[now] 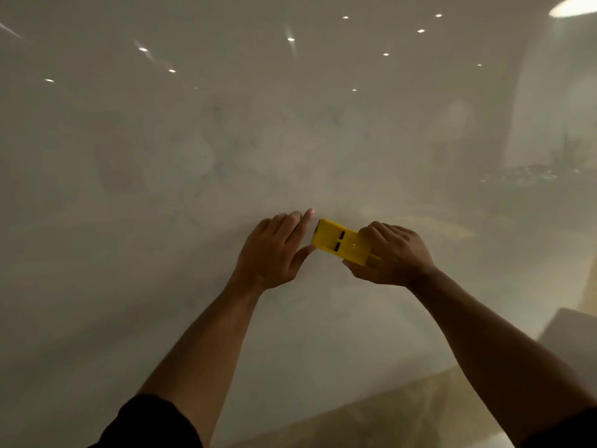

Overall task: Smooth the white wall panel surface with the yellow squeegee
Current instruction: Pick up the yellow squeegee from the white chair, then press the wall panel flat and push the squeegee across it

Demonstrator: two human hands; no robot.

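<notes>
A person's right hand [392, 253] is gripping the yellow squeegee [342, 242] flat against the glossy white wall panel [193, 195], while the left hand [274, 250], fingers spread and empty, is pressing the surface just beside the tool's leading end, apparently steadying it.

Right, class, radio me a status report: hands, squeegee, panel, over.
Right hand gripping yellow squeegee. Left hand flat on white wall panel, fingers open. Nothing obstructing.

Readable text: none.
Yellow squeegee [342, 242]: two dark slots, no lettering.
Wall panel [161, 189]: no print.
</notes>
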